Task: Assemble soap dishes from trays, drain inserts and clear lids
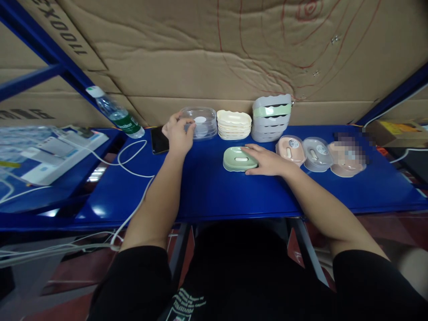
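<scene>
My left hand (180, 135) is at the left end of a stack of clear plastic lids (205, 122), fingers curled and closed on the rim of the upper lid. A round white sticker shows through the lids. In front of the stacks lies a light green soap dish (236, 162) with a pale oval piece in its middle. My right hand (265, 160) is closed round its right end, fingers on the far side and thumb on the near side. Beside the lids stand a stack of cream wavy-rimmed trays (234, 127) and a taller stack of grey and green ones (271, 122).
To the right sit lidded soap boxes: one pink (290, 152), one grey (317, 155) and another pink (347, 165). A phone (159, 140), a water bottle (122, 118) and a white cable (133, 176) lie left on the blue table (234, 196). Cardboard (187, 53) stands behind.
</scene>
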Available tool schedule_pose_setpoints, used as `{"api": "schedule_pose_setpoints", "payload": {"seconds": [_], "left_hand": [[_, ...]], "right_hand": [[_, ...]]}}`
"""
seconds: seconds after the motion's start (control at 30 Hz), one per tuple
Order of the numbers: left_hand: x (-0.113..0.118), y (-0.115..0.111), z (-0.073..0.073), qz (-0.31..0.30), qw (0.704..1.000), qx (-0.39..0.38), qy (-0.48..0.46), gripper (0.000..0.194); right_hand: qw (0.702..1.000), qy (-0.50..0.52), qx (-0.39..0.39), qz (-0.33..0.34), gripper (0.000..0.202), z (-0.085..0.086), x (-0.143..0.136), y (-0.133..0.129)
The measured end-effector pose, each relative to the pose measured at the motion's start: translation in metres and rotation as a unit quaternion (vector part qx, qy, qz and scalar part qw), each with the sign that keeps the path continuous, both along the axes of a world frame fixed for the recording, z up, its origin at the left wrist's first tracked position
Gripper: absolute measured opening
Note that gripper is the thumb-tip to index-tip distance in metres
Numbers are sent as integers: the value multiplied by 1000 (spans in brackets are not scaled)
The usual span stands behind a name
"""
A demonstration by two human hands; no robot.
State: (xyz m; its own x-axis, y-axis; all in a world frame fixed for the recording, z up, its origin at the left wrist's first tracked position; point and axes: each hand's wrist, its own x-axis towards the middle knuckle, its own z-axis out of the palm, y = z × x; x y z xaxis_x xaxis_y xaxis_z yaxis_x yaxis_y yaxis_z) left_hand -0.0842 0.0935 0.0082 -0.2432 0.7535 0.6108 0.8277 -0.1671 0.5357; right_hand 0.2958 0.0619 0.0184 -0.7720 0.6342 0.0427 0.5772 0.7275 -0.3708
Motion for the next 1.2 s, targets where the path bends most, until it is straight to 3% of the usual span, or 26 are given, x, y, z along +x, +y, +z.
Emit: {"api": "schedule_pose_setpoints", "payload": {"seconds": [0.23,0.37,0.47,0.6,0.73,0.83,1.03,1.2], "left_hand": [[7,-12,12,16,999,40,-3,20],[16,-20,23,-6,998,63,-27,35],[38,-27,26,-81,990,102,-46,51],[84,-43,22,-229,961,127,-94,55],[125,-68,17,-394,910,60,-113,46],[140,-84,17,-478,870,-4,-116,34],[142,-92,24,-511,850,-61,-114,32],[127,-78,26,-483,865,-77,-110,42]], "right_hand": [[1000,10,-3,8,106,-3,2,2],[999,25,28,-9,123,-1,0,1],[993,70,89,-39,127,5,-3,-2],[975,140,158,-67,121,10,-6,-5],[963,166,202,-72,127,9,-6,-5],[960,177,213,-50,117,8,-6,-5],[961,226,159,14,102,9,-5,-7],[959,257,118,-20,94,9,-6,-7]]}}
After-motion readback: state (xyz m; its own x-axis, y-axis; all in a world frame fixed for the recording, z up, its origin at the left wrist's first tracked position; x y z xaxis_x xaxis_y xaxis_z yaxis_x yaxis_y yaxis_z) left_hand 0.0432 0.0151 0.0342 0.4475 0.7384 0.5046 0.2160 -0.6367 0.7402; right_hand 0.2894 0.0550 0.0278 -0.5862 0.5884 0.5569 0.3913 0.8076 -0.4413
